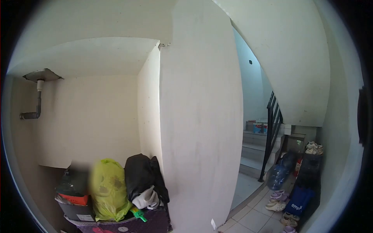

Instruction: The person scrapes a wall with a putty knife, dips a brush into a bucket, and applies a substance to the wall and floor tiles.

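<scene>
Neither of my hands shows in the head view. At the lower left, a yellow-green plastic bag (108,192) stands on a dark purple surface (134,224). Beside it on the right lies a black bag or cloth (142,174) with a grey-white cloth (147,198) at its lower front. A small green object (139,214) sits below them. To the left of the yellow-green bag are stacked dark boxes (75,209), with an orange-red label.
A wall panel (200,116) fills the middle. Behind it, stairs (254,151) rise beside a black railing (269,136). Shoes (276,205), a blue bag (300,200) and a large water bottle (278,176) line the right floor. A pipe (38,105) hangs upper left.
</scene>
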A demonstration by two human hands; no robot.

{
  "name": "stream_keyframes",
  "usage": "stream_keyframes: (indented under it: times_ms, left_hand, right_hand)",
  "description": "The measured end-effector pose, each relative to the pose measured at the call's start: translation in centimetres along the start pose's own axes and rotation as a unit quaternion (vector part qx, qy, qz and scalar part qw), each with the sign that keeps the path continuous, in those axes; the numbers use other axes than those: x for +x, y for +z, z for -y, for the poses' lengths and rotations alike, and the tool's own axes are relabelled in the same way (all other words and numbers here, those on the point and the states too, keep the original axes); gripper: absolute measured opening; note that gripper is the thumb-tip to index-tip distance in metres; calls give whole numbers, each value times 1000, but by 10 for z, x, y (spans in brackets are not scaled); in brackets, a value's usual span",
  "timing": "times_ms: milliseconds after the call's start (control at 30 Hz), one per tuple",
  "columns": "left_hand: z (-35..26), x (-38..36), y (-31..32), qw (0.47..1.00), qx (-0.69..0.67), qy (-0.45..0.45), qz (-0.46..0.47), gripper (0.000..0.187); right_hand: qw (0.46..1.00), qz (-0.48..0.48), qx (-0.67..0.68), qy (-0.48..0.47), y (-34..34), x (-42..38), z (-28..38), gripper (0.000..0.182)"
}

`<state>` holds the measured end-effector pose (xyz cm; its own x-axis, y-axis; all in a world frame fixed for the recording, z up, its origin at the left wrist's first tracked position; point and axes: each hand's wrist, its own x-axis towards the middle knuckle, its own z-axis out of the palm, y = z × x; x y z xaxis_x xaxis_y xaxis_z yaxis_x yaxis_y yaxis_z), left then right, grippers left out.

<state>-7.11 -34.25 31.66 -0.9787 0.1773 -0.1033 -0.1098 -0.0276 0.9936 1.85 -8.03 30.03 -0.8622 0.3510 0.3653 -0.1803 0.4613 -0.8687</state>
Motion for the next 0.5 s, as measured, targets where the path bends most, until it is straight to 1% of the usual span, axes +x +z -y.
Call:
stream_keyframes:
  times_ms: [67, 133, 167, 200, 233, 267, 300, 333, 400, 500]
  left_hand:
    - [10, -9, -23, 1000, -5, -12, -20, 35]
    - [34, -26, -47, 998, -13, -36, -47, 35]
    - [57, -35, -62, 996, -19, -55, -66, 35]
    - [80, -54, -76, 993, -21, -82, -81, 35]
    - [111, -78, -91, 988, -28, -113, -103, 35]
    - [141, -103, -106, 981, -32, -144, -123, 35]
    - [167, -126, -120, 973, -38, -176, -143, 35]
    - [193, -149, -133, 964, -43, -204, -162, 34]
    - [235, -193, -157, 945, -57, -252, -199, 34]
    - [281, -251, -184, 915, -75, -310, -247, 34]
  right_hand:
    - [990, -78, 30, -115, 13, 9, 43, 34]
    - [978, -91, 34, -187, 30, 26, 62, 38]
    - [967, -115, 6, -227, 42, 38, 71, 33]
    - [969, -92, 51, -223, 50, 46, 75, 44]
    - [977, -66, 45, -199, 44, 43, 106, 44]
    - [978, -68, 64, -184, 50, 47, 122, 44]
    - [970, -85, 63, -221, 54, 53, 135, 45]
    - [971, -87, 68, -214, 56, 55, 150, 43]
    - [966, -88, 52, -239, 57, 67, 163, 41]
    - [956, -121, 46, -263, 52, 85, 184, 33]
